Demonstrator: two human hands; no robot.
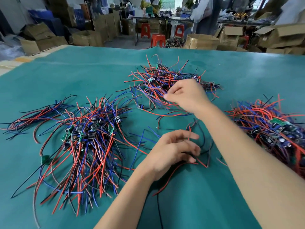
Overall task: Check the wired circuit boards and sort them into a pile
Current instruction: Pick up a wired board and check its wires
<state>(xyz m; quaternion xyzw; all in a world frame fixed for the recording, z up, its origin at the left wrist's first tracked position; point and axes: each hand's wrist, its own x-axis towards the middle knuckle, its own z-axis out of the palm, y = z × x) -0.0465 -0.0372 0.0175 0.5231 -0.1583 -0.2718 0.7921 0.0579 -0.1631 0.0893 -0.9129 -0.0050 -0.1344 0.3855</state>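
Three heaps of small circuit boards with red, blue and black wires lie on the green cloth (82, 76). The biggest pile (85, 134) is at the left, a looser tangle (165, 80) sits in the middle at the back, and a dense heap (272, 129) lies at the right. My right hand (186, 96) reaches into the middle tangle and pinches wires there between thumb and fingers. My left hand (173, 151) is nearer to me, fingers curled round a few red and black wires (203, 162) on the cloth; any board on them is hidden.
A single board (140, 106) lies loose between the left and middle piles. Beyond the table's far edge stand cardboard boxes (203, 41), red stools (157, 40) and workbenches with people at them.
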